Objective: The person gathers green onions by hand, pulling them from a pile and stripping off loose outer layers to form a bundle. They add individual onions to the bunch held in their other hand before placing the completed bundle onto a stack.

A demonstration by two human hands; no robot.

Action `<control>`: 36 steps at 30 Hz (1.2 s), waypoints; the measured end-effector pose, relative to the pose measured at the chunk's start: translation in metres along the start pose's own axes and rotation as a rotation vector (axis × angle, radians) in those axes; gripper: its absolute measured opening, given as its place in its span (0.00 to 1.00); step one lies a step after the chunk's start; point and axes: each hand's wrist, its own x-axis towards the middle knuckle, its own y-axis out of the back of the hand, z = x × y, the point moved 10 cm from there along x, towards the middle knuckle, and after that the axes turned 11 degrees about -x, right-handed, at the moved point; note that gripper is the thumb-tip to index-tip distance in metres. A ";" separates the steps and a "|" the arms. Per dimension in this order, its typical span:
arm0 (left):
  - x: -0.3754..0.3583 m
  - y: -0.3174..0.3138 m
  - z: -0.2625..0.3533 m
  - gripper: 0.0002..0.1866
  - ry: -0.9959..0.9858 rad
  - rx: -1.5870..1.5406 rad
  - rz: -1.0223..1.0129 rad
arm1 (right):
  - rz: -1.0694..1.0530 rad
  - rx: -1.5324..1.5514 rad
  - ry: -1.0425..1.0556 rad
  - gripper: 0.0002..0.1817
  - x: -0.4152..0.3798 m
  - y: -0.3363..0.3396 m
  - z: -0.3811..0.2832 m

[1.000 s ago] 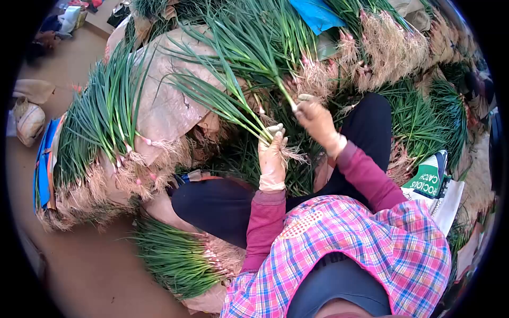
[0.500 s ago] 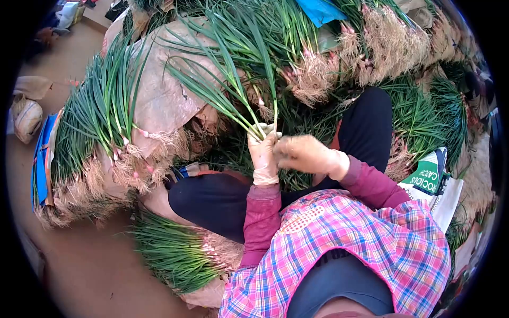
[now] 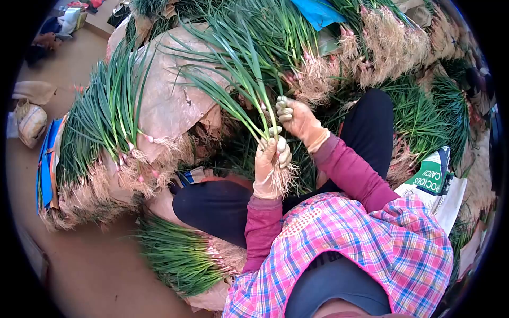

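Left hand (image 3: 272, 161) clutching green onions (image 3: 272, 117), printed sack (image 3: 430, 179), inside hidden

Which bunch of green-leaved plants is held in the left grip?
The small bunch whose roots spill out below the left grip; the larger bunches lie piled nearby.

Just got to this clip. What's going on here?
A person is handling green, long-leaved plants. The left hand holds a small bunch, with its roots hanging below the fist. The right hand is close by, fingers curled near the leaves; whether it grips one is hard to tell. A large pile lies off to the person's left, and a green-and-white bag lies at the right side.
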 end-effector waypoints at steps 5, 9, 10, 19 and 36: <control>-0.012 -0.029 0.043 0.25 -0.262 -0.138 -0.328 | 0.510 -2.282 1.104 0.19 -0.055 -0.050 -0.059; -0.003 -0.014 0.043 0.21 -0.283 0.056 -0.144 | 0.379 -2.458 1.133 0.13 -0.006 -0.006 -0.099; 0.001 0.001 0.043 0.18 -0.324 0.147 -0.048 | 0.252 -1.967 0.854 0.08 0.000 0.003 -0.109; 0.022 0.033 0.013 0.12 -0.237 0.018 0.077 | -0.189 -0.739 0.159 0.07 -0.052 -0.044 -0.025; 0.004 0.054 0.022 0.13 -0.302 0.411 0.361 | 0.162 -1.465 0.740 0.15 -0.064 -0.070 -0.068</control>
